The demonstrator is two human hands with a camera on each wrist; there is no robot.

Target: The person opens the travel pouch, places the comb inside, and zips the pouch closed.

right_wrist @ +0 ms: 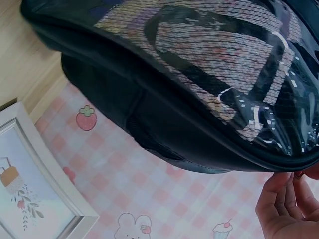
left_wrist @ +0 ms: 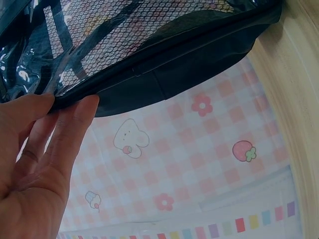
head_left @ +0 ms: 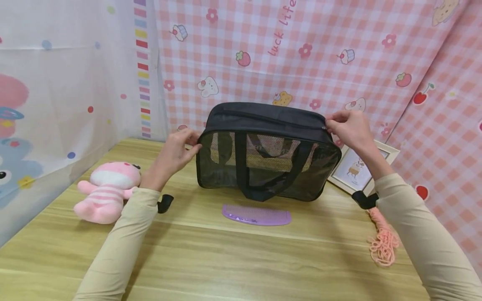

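Note:
A black bag (head_left: pixel 222 167) with clear panels, mesh and strap handles stands upright on the table. My left hand (head_left: pixel 171 152) pinches the piping at its upper left corner; in the left wrist view the thumb and fingers of that hand (left_wrist: pixel 45 144) press the edge from both sides. At the upper right end my right hand (head_left: pixel 352 129) pinches the bag by the zipper end, where a small metal bit shows. The right wrist view has this hand (right_wrist: pixel 286 206) at the bag's corner, its fingertips partly hidden. A dark zipper line (head_left: pixel 260 117) runs along the top.
In front of the bag lies a purple comb (head_left: pixel 256 217). A pink plush toy (head_left: pixel 105 192) is at the left. On the right are a framed picture (head_left: pixel 355 167), partly behind my right arm, and a bundle of pink yarn (head_left: pixel 383 242). Patterned cloth (head_left: pixel 248 37) hangs behind the table.

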